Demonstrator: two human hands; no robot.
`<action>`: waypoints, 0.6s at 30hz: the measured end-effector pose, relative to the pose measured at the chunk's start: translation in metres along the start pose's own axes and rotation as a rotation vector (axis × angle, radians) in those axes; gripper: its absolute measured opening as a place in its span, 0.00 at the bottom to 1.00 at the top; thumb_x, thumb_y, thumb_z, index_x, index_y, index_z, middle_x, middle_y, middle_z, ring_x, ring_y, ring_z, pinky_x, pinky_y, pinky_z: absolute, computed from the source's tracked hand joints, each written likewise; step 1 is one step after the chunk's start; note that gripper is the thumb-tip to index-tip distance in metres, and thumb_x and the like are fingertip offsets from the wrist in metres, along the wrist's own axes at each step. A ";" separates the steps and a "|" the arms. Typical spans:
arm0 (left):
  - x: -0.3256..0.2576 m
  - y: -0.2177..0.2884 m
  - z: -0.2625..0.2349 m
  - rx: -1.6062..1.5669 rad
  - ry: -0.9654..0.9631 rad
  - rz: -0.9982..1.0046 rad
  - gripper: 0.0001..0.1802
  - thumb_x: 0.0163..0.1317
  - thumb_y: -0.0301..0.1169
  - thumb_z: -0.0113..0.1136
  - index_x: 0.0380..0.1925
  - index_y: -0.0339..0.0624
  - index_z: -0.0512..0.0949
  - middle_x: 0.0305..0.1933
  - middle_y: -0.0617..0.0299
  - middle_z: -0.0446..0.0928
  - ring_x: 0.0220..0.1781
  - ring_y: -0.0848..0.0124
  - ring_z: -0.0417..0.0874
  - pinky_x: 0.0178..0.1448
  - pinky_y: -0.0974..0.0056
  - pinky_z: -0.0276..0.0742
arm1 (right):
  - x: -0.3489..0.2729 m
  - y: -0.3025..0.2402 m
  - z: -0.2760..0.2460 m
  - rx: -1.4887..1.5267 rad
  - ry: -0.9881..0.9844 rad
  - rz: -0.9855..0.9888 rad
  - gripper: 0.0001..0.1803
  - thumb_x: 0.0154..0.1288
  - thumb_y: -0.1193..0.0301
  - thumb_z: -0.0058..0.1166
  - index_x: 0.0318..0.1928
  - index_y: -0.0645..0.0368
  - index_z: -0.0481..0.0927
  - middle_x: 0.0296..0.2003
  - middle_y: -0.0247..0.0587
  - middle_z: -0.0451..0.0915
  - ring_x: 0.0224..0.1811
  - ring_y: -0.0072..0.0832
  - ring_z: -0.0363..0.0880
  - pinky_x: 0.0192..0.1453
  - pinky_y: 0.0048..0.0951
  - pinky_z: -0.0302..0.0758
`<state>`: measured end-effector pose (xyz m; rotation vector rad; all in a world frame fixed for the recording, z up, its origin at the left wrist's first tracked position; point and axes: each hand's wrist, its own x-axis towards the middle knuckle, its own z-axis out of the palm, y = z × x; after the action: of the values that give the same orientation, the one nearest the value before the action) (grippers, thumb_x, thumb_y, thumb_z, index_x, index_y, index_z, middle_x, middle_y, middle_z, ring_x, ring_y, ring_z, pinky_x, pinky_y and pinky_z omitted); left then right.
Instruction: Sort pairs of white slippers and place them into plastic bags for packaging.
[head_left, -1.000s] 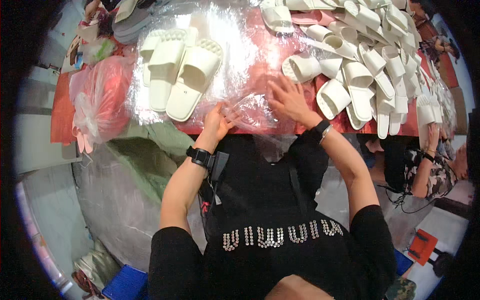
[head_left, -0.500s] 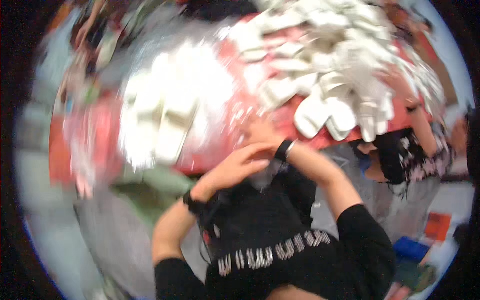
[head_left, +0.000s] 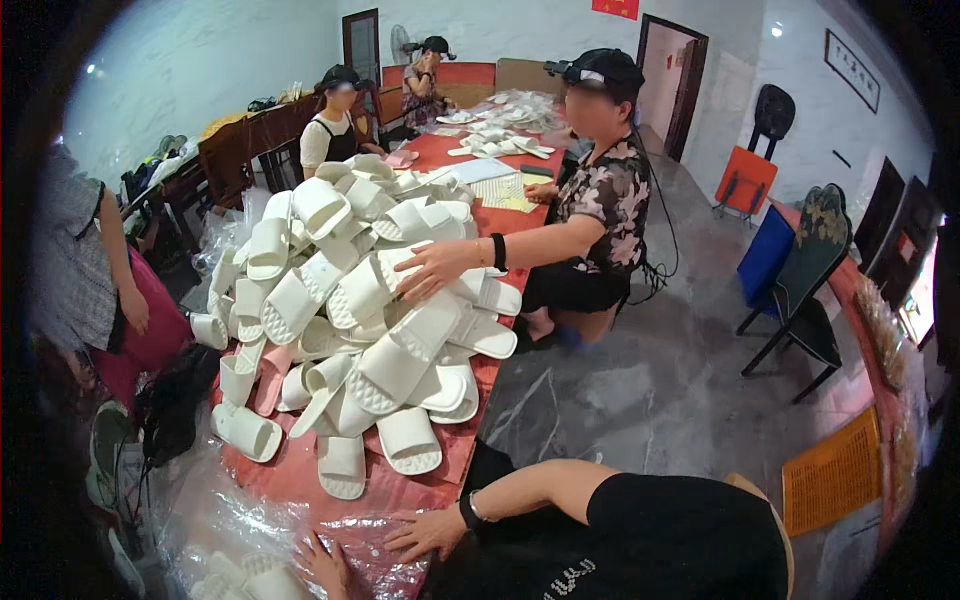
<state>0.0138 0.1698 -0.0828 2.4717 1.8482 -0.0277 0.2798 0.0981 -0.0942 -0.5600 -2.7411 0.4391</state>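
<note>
My right hand (head_left: 428, 533), below a dark wristband, lies with fingers spread on clear plastic film (head_left: 365, 545) at the near edge of the red-covered table (head_left: 420, 492). Left of it, my left hand (head_left: 326, 568) also rests on the film, fingers apart; the lower edge of the picture cuts off its wrist. Neither hand grips anything. Beside my left hand, a few white slippers (head_left: 250, 578) lie at the bottom edge. Beyond both hands rises a large heap of white slippers (head_left: 405, 365), with a pink slipper (head_left: 272, 378) among them.
A co-worker's hand (head_left: 440, 268) rests on the heap from the right. Other people sit at the table's far end, and one stands at left. More slippers (head_left: 500, 140) lie far back. A chair (head_left: 810, 270) and an orange folded stool (head_left: 748, 180) stand at right.
The view has swung up and along the table, bringing the room and co-workers in. My hands were close together, blurred, near the table edge; now they lie apart on the film.
</note>
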 end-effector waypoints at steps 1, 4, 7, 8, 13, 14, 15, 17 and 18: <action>-0.001 -0.005 0.010 0.325 0.201 0.157 0.34 0.59 0.50 0.45 0.63 0.52 0.53 0.61 0.41 0.59 0.61 0.43 0.59 0.60 0.43 0.56 | 0.001 -0.001 -0.004 -0.005 -0.009 0.002 0.49 0.34 0.51 0.66 0.60 0.48 0.59 0.65 0.48 0.47 0.67 0.47 0.45 0.64 0.63 0.38; 0.000 0.013 -0.041 -0.102 -0.064 -0.199 0.34 0.59 0.56 0.38 0.62 0.52 0.56 0.64 0.43 0.55 0.62 0.44 0.56 0.62 0.40 0.50 | 0.018 -0.017 -0.017 0.087 -0.123 0.011 0.40 0.38 0.55 0.64 0.54 0.51 0.66 0.64 0.50 0.50 0.68 0.46 0.44 0.65 0.62 0.37; -0.006 0.006 -0.045 0.010 -0.164 -0.219 0.37 0.59 0.60 0.34 0.64 0.54 0.53 0.66 0.46 0.53 0.63 0.46 0.56 0.63 0.40 0.49 | 0.019 -0.023 -0.005 0.169 -0.048 -0.015 0.35 0.39 0.53 0.63 0.50 0.50 0.69 0.62 0.51 0.54 0.67 0.47 0.46 0.64 0.63 0.38; 0.002 0.003 -0.031 -0.008 -0.038 -0.185 0.32 0.55 0.54 0.42 0.56 0.48 0.63 0.62 0.43 0.57 0.61 0.44 0.58 0.62 0.41 0.51 | 0.017 -0.021 -0.001 0.186 -0.041 -0.019 0.31 0.40 0.53 0.62 0.48 0.48 0.71 0.60 0.49 0.57 0.66 0.47 0.48 0.64 0.63 0.38; -0.036 0.048 -0.042 -0.543 0.358 0.371 0.22 0.50 0.32 0.58 0.48 0.43 0.72 0.56 0.45 0.65 0.57 0.48 0.64 0.59 0.51 0.60 | 0.025 -0.016 -0.031 0.144 0.038 -0.058 0.19 0.53 0.61 0.52 0.46 0.48 0.73 0.58 0.39 0.63 0.58 0.39 0.62 0.59 0.46 0.60; -0.040 0.054 -0.045 -0.559 0.257 0.440 0.26 0.49 0.33 0.61 0.51 0.43 0.69 0.59 0.46 0.62 0.59 0.49 0.63 0.61 0.53 0.58 | 0.015 -0.008 -0.033 0.143 0.005 -0.013 0.19 0.52 0.61 0.53 0.46 0.49 0.73 0.57 0.40 0.63 0.58 0.39 0.62 0.58 0.46 0.60; -0.047 0.061 -0.049 -0.620 0.131 0.433 0.30 0.48 0.38 0.62 0.54 0.47 0.67 0.61 0.47 0.60 0.61 0.49 0.60 0.62 0.52 0.56 | 0.013 -0.001 -0.036 0.109 0.079 -0.022 0.18 0.51 0.61 0.54 0.44 0.49 0.75 0.57 0.40 0.63 0.58 0.39 0.62 0.56 0.45 0.61; -0.062 0.066 -0.056 -0.241 0.078 0.402 0.38 0.48 0.49 0.60 0.59 0.50 0.62 0.64 0.49 0.56 0.64 0.50 0.55 0.64 0.52 0.53 | 0.013 0.007 -0.050 0.198 0.003 0.051 0.15 0.52 0.59 0.52 0.39 0.51 0.78 0.53 0.40 0.68 0.57 0.38 0.63 0.58 0.47 0.56; -0.069 0.064 -0.050 -0.271 0.065 0.317 0.35 0.49 0.47 0.59 0.58 0.50 0.63 0.63 0.50 0.57 0.64 0.51 0.56 0.63 0.53 0.53 | 0.014 0.010 -0.050 0.173 -0.006 0.081 0.16 0.53 0.58 0.52 0.40 0.52 0.78 0.55 0.40 0.67 0.59 0.36 0.61 0.60 0.48 0.53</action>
<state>0.0546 0.0880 -0.0276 2.5574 1.3512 0.2979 0.2892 0.1245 -0.0489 -0.6262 -2.6589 0.6913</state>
